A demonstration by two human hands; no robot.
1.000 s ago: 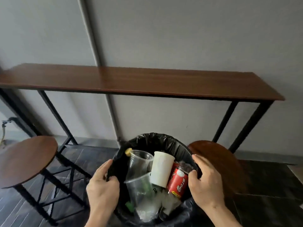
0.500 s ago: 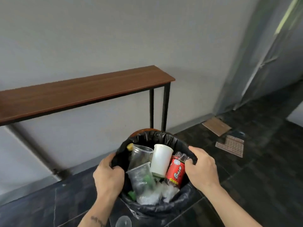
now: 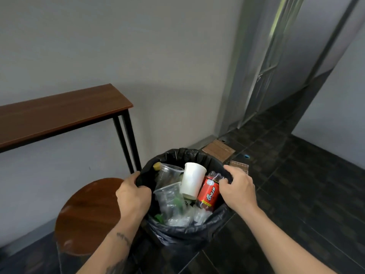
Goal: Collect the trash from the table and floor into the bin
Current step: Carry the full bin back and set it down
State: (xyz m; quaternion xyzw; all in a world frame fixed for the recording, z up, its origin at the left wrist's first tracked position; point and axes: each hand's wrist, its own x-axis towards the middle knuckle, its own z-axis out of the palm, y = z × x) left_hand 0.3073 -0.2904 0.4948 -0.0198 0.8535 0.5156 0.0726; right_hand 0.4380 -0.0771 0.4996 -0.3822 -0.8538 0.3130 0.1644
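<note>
The bin (image 3: 185, 232), full of trash, sits between both hands above the dark floor (image 3: 296, 194). The left hand (image 3: 133, 196) clutches its rim at 9 o'clock, the right hand (image 3: 238, 189) at 3 o'clock.

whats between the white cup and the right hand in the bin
In the head view, a red can stands between the white cup and the right hand, which grips the bin rim.
</note>
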